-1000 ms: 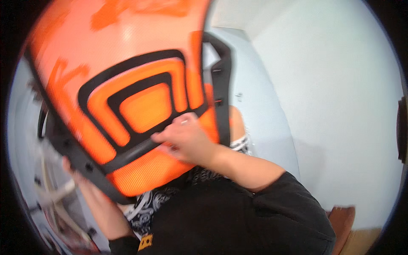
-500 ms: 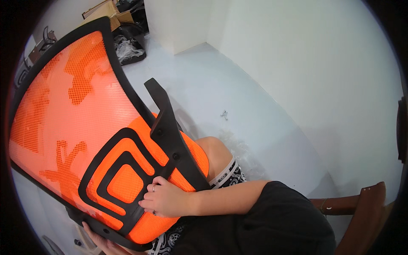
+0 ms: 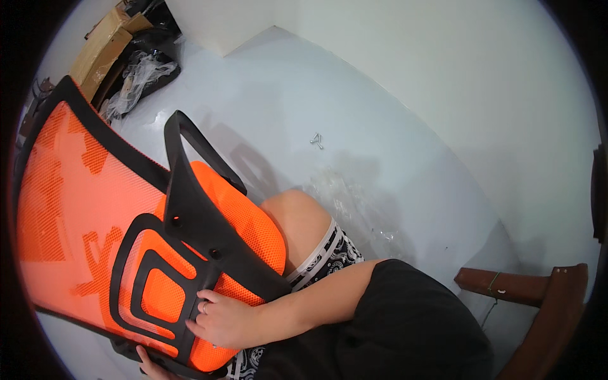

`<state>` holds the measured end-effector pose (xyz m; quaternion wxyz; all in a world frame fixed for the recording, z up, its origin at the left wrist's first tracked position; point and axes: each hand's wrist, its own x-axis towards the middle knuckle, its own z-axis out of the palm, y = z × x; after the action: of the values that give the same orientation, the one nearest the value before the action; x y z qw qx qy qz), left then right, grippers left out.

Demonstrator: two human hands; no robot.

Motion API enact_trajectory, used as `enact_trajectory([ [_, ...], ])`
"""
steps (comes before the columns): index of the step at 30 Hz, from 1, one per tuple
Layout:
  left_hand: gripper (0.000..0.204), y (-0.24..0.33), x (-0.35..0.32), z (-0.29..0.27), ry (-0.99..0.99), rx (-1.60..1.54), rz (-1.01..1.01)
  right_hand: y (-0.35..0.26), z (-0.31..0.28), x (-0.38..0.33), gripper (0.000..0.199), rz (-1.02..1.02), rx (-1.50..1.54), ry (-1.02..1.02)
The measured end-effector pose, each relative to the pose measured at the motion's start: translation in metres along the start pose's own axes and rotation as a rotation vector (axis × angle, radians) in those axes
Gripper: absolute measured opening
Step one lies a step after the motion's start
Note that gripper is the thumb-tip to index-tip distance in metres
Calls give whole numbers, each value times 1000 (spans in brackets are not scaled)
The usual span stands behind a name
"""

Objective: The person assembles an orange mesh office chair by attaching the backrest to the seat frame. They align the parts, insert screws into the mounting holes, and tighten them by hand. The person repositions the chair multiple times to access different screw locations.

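Since the earlier frame half a second ago, the orange mesh backrest (image 3: 107, 177) has tipped further left, its far end sitting lower in view, and the right armrest (image 3: 196, 218) now shows its far loop; the bolts on the floor shift too, so part of this is the head turning. The backrest leans over the person's lap, slanting toward the far left. The right hand (image 3: 229, 322) lies on its black crossbar (image 3: 204, 278), fingers partly bent and slightly spread; whether they wrap round the bar is hidden. Of the left hand (image 3: 152, 367), only a few fingers show at the near left, against the black frame; their grip is out of sight. The orange seat (image 3: 250, 221) shows on the right side of the armrest, beside the knee (image 3: 297, 218).

Backrest, armrest and seat are together, but fastening looks unfinished: two dark holes show in the armrest, and a few loose bolts (image 3: 316, 140) lie on the far floor. Nearer lies clear plastic (image 3: 354, 202); a brown wooden chair (image 3: 506, 285) stands right, a cardboard box (image 3: 104, 54) far left.
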<state>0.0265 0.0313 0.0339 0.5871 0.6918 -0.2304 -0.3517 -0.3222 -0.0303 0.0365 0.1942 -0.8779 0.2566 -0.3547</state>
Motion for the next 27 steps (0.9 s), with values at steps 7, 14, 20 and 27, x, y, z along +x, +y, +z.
enact_trajectory([
  [7,73,6,6,-20,25,240,27,78,-91,-61,14,29,268,581],
  [14,71,13,-6,4,95,203,73,212,-108,-213,26,1400,453,776],
  [20,67,20,-12,7,136,261,75,274,-119,-199,30,1351,-159,144],
  [27,68,3,-2,-37,34,185,75,353,-92,-203,28,1396,-456,167],
])
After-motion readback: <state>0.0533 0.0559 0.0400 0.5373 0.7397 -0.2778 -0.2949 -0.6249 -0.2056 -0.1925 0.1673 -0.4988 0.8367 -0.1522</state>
